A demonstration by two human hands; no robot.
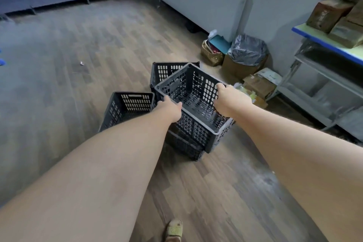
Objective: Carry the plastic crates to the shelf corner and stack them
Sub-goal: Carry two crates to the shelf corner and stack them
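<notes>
Your left hand (170,107) and right hand (224,98) are closed on opposite rims of the top crate (193,104), which sits askew on a lower crate (184,146). Two crates beside that lower one, left crate (127,108) and far crate (167,71), are still unstacked.

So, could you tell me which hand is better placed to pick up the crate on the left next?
Left. The left hand grips the held crate right beside that floor crate.
</notes>
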